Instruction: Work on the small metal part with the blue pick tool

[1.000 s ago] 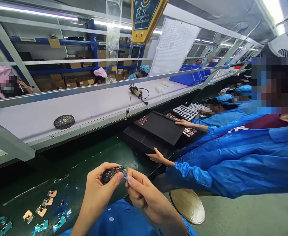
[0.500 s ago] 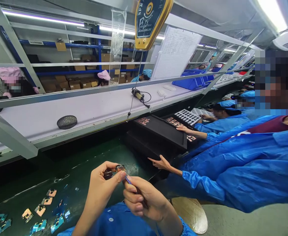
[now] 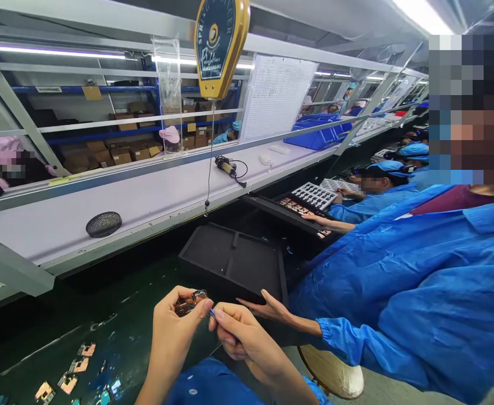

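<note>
My left hand (image 3: 173,323) is closed on a small circuit board (image 3: 186,304), pinched between thumb and fingers above the green work surface (image 3: 137,320). My right hand (image 3: 240,334) is closed round a thin blue tool (image 3: 213,313) whose tip meets the board's right edge; the kind of tool cannot be made out, as the fingers cover most of it. Several loose circuit boards (image 3: 78,365), some copper-coloured and some blue-green, lie on the surface to the left of my hands.
A co-worker in a blue smock (image 3: 432,292) stands at the right, one hand (image 3: 270,308) at a black tray (image 3: 247,261), the other at a tray of boards (image 3: 299,209). A spring balancer (image 3: 221,48) hangs overhead. The shelf (image 3: 158,197) holds a round mesh dish (image 3: 103,224) and an electric screwdriver (image 3: 226,166).
The co-worker has shifted a black tray left, towards my hands, and away from the tray of boards. My view has turned slightly right. Both my hands keep their hold.
</note>
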Demonstrator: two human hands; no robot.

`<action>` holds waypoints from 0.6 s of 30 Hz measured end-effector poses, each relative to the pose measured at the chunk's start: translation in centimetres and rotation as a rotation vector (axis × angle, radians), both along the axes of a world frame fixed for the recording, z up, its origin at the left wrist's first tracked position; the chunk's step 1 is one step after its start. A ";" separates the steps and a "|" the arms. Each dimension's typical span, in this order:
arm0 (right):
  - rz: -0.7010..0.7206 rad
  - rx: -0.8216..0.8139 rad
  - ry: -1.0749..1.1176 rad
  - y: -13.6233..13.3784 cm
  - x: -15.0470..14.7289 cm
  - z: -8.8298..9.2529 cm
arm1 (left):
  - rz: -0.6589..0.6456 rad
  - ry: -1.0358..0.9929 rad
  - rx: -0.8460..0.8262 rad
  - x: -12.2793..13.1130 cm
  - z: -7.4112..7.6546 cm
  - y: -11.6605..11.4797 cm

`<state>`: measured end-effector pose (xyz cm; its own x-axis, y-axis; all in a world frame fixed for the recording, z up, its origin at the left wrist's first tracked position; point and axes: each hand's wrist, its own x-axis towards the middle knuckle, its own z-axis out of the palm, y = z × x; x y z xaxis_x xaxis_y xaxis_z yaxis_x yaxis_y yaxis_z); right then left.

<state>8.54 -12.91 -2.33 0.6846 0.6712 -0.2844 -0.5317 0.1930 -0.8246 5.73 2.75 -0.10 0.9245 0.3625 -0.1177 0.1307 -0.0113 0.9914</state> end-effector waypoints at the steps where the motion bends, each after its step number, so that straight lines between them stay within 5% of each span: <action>1: -0.006 0.023 0.005 -0.1 0.1 -0.1 | -0.009 -0.005 -0.007 0.0 -0.1 -0.1; 12: 0.132 0.297 0.328 -1.1 0.3 -1.4 | -0.198 0.053 -0.355 0.1 -2.3 -0.3; 18: 0.129 0.314 0.396 -0.2 1.4 -2.9 | -0.034 0.100 -0.341 0.8 -4.6 -0.9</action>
<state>9.94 -13.09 -5.19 0.4713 0.8376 -0.2763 -0.8270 0.3107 -0.4686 6.51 1.86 -4.66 0.9130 0.2564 -0.3172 0.2323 0.3123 0.9211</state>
